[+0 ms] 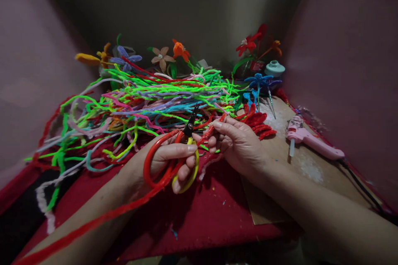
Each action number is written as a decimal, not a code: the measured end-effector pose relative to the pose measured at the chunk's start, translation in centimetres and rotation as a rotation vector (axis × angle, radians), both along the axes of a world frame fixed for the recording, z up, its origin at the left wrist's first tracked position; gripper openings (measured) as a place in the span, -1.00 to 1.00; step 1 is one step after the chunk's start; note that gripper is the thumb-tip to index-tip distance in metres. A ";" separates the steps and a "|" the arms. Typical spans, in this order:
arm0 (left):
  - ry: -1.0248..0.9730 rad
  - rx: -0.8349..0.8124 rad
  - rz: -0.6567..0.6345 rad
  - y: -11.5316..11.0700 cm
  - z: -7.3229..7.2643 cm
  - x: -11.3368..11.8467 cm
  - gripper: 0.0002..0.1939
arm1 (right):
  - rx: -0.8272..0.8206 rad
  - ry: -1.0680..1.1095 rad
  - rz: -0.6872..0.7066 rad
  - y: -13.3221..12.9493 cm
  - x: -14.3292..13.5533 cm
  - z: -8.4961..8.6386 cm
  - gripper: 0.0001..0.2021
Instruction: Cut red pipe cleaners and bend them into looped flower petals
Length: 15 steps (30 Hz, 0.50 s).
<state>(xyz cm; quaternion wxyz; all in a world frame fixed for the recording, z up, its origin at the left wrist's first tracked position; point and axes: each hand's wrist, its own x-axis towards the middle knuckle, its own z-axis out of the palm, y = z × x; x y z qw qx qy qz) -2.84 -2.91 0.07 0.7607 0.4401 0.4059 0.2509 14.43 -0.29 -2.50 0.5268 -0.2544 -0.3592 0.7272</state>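
My left hand (178,153) is closed around a pair of scissors (190,126) with one red and one yellow handle, dark blades pointing up and away from me. A long red pipe cleaner (124,209) runs from the lower left past that hand; whether its fingers also grip the strand is hard to make out. Between thumb and fingers, my right hand (241,143) pinches the red pipe cleaner near its far end, just right of the blades. Bent red pipe-cleaner petals (256,120) lie behind my right hand.
A tangled heap of coloured pipe cleaners (161,91) covers the back of the red cloth (199,223). To the right, a pink glue gun (311,138) with a black cord lies on a brown board (276,157). Behind stand pipe-cleaner flowers (163,58) and a pale-green round container (275,68).
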 end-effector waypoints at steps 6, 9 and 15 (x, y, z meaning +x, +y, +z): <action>0.099 0.087 0.006 -0.2 0.5 0.4 -0.68 | -0.026 0.002 0.049 0.0 0.1 0.2 -0.89; 0.114 0.116 0.024 -0.3 0.7 0.4 -0.68 | -0.039 0.003 0.060 -0.1 0.1 0.2 -0.90; 0.114 0.111 0.006 -0.5 1.0 0.4 -0.66 | -0.056 -0.020 0.099 -0.1 0.1 0.1 -0.87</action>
